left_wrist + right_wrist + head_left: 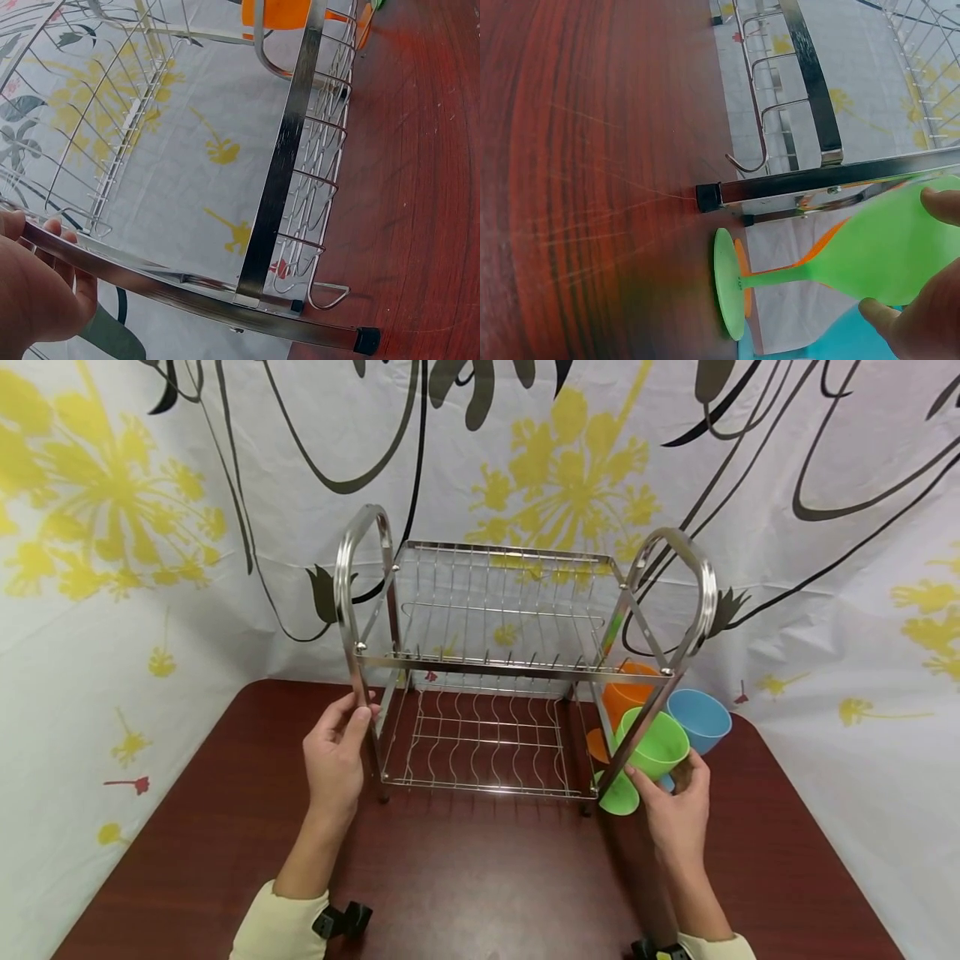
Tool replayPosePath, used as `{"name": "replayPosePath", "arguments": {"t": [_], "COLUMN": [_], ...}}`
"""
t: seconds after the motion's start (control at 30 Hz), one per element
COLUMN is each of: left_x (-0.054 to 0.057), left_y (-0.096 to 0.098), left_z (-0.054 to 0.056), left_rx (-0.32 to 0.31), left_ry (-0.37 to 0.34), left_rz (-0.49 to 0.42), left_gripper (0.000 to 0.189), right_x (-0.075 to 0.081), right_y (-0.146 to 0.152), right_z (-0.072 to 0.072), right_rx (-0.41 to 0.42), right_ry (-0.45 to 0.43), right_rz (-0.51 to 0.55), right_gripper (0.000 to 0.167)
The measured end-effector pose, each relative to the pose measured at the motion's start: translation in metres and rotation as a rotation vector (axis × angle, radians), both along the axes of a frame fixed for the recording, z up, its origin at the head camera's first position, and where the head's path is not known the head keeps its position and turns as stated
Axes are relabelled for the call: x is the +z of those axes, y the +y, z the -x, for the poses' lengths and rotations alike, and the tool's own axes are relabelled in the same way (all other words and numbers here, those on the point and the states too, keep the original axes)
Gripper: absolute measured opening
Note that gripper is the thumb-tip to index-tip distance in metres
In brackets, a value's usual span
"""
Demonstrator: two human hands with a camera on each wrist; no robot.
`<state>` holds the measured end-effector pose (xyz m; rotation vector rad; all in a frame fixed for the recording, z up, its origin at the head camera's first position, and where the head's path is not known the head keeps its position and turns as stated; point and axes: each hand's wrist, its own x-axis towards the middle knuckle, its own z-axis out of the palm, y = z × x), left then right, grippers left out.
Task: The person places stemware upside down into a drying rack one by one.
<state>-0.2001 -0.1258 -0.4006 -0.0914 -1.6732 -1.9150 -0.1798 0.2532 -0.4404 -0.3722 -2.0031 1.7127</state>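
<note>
A two-tier metal dish rack (480, 668) stands on the table. My left hand (337, 752) grips its left front post, the fingers passing behind the metal in the left wrist view. At the right side of the rack my right hand (678, 802) holds a green plastic goblet (656, 747) by its bowl, with the thumb and a finger on either side. The goblet is upright, its round foot (726, 285) at the tabletop beside the rack's black rubber foot (709, 198). Behind it stand an orange goblet (626, 693) and a blue goblet (699, 718), both partly hidden.
The dark red wooden table (480, 868) extends in front of the rack and to both sides. A white cloth (247, 527) with yellow flowers and dark stems hangs close behind and around the table. Both rack tiers are wire, with looped handles (675, 577) above.
</note>
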Motion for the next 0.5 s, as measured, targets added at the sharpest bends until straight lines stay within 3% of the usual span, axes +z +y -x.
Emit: {"name": "replayPosePath", "arguments": {"t": [0.5], "left_x": [0.000], "left_y": [0.000], "left_z": [0.000], "left_rx": [0.016], "left_ry": [0.007], "left_rz": [0.015], "left_gripper": [0.024], "right_x": [0.004], "right_y": [0.008], "right_z": [-0.012], "right_rx": [-0.029], "right_ry": [0.061], "right_rz": [0.023], "right_gripper": [0.078]}}
